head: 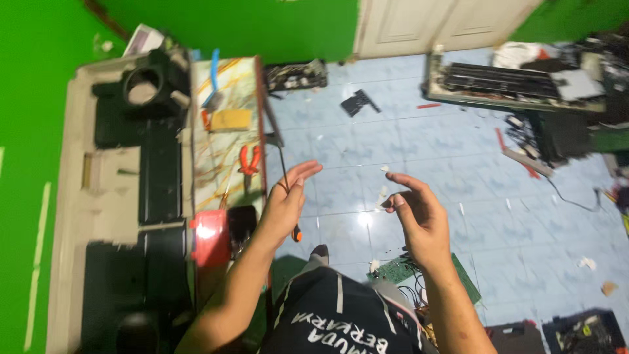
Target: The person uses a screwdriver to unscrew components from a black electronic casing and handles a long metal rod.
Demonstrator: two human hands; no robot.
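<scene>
Screwdriver sits in left hand, fingers loosely curled round its thin shaft, orange handle below the palm. Right hand pinches a small dark part, likely a screw. Green circuit board lies below; looks mid-disassembly, next move needs careful placing.

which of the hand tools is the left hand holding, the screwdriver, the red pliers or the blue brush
The screwdriver: its dark shaft runs through the left hand. The red pliers and blue brush lie untouched on the table.
</scene>
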